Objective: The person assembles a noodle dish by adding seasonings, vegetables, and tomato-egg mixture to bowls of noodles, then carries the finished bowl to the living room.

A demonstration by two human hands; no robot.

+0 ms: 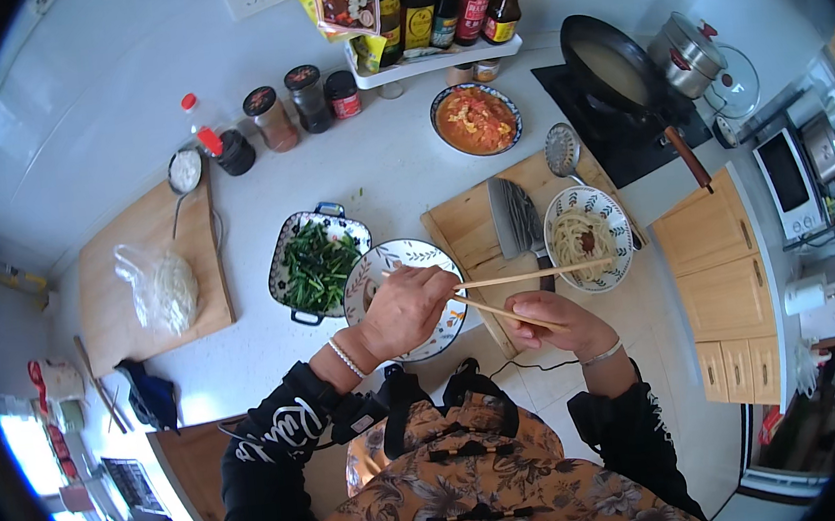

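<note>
My left hand [407,310] is closed over a large white leaf-patterned bowl [412,253], and its fingertips pinch a pair of wooden chopsticks [530,277]. One chopstick points right, its end over a smaller patterned bowl [623,231] of pale noodles [576,235] with a dab of red sauce. The other slants down into my right hand [566,324], whose closed fingers grip it near its end. Most of the large bowl's inside is hidden by my left hand. Left of it is a square handled dish [282,292] of chopped green leaves [317,265].
A cleaver [516,216] and a slotted spoon [563,151] rest on the right cutting board [464,216]. Behind are a tomato-and-egg dish [476,119] and a wok [610,66] on the cooktop. A bagged item [167,290] lies on the left board [101,261]. Jars and bottles line the wall.
</note>
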